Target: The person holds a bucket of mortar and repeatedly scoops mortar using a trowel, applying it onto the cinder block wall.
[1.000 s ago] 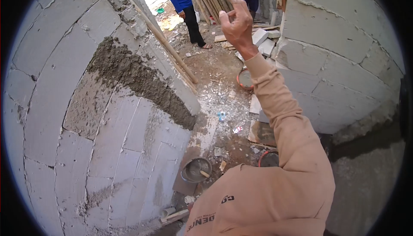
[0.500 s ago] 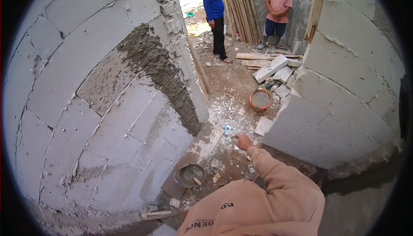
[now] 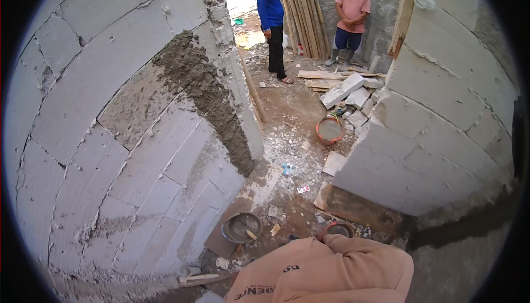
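Note:
My right hand (image 3: 321, 235) is low in the view, mostly hidden at the end of my tan sleeve (image 3: 364, 259); its fingers cannot be made out. It is nearest to a reddish-rimmed bucket (image 3: 339, 228), partly covered by the sleeve. My left hand does not show. To the left on the ground, a round bucket of grey mortar (image 3: 242, 227) has a tool with a light handle (image 3: 252, 235) in it. Wet mortar (image 3: 204, 88) covers a diagonal strip of the left block wall (image 3: 138, 154).
Two people stand at the back, one in a blue shirt (image 3: 270, 8), one in a pink shirt (image 3: 352, 10). Bamboo poles (image 3: 305, 16), planks (image 3: 323, 75), loose blocks (image 3: 343, 91) and an orange-rimmed bucket (image 3: 330, 130) lie beyond. A block wall (image 3: 436, 132) borders the right.
My right hand has come down from its raised position, past the rubble-strewn floor, to beside the lower reddish-rimmed bucket. The camera view has shifted, showing more of the two people.

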`<action>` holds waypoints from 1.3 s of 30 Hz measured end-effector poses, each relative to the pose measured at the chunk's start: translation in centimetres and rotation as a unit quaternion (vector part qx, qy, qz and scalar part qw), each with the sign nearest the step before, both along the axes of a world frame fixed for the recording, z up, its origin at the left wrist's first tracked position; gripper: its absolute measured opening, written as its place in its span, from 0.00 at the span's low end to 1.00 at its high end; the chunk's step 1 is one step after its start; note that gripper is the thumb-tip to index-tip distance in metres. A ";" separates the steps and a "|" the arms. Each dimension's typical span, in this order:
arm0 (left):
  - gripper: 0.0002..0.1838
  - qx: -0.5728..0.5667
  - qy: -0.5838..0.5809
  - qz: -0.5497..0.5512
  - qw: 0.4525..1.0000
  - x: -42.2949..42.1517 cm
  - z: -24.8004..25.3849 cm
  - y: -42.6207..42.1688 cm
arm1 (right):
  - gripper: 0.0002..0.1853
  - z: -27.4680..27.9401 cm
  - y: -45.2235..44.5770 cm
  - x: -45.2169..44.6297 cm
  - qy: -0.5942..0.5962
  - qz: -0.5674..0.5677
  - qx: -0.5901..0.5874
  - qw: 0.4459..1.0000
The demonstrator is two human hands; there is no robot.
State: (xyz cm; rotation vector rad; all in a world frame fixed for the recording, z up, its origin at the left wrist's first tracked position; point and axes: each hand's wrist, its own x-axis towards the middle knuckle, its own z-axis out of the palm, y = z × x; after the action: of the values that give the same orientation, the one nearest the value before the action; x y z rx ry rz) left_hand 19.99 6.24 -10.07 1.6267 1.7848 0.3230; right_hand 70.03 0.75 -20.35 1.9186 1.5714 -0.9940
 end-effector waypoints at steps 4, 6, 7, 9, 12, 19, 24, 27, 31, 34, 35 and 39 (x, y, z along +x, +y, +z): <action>0.13 0.013 0.002 -0.023 1.000 -0.8 -0.5 1.6 | 0.18 5.2 3.9 -0.5 0.024 -0.003 0.059 0.998; 0.14 -0.008 -0.006 -0.019 1.000 -1.1 -0.4 2.5 | 0.19 2.3 5.3 -1.0 0.065 -0.069 0.145 0.985; 0.13 -0.026 -0.013 -0.009 1.000 -1.2 -0.4 2.9 | 0.19 2.0 5.6 -1.3 0.084 -0.102 0.187 0.973; 0.12 -0.062 -0.029 0.013 0.998 -1.4 -0.4 3.8 | 0.18 3.9 6.3 -2.7 0.083 -0.111 0.181 0.974; 0.12 -0.070 -0.080 -0.004 0.994 -0.9 1.9 4.1 | 0.18 8.8 8.2 -5.2 0.104 -0.079 0.132 0.983; 0.05 -0.245 -0.433 0.321 0.806 2.9 7.0 8.0 | 0.36 31.4 22.4 -12.6 0.583 -0.451 0.145 0.660; 0.05 -0.064 -0.190 0.086 0.976 0.2 4.2 8.6 | 0.41 65.0 32.1 -10.3 0.221 -0.071 0.924 0.304; 0.08 0.068 -0.072 0.014 0.995 -2.6 3.5 4.7 | 0.41 72.1 31.2 -9.0 0.192 -0.109 0.941 0.255; 0.10 0.128 -0.052 -0.008 0.990 -8.8 -3.2 -3.4 | 0.45 71.3 33.8 -15.6 0.344 0.104 0.807 0.469; 0.10 0.080 -0.035 0.010 0.996 -9.4 -3.6 -8.8 | 0.46 64.3 35.1 -20.7 0.390 0.307 0.628 0.600; 0.10 0.059 -0.027 0.019 0.998 -9.1 -3.3 -9.5 | 0.42 60.8 34.4 -21.2 0.394 0.341 0.597 0.610; 0.10 -0.017 -0.003 0.066 0.998 -7.1 -0.9 -10.6 | 0.27 43.5 32.6 -20.3 0.419 0.179 0.377 0.806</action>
State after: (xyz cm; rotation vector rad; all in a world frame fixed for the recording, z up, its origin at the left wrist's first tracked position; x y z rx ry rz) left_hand 12.90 -4.33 -11.01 1.4857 1.8882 0.3545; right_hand 49.74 33.31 23.12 1.4954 3.0912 -1.2307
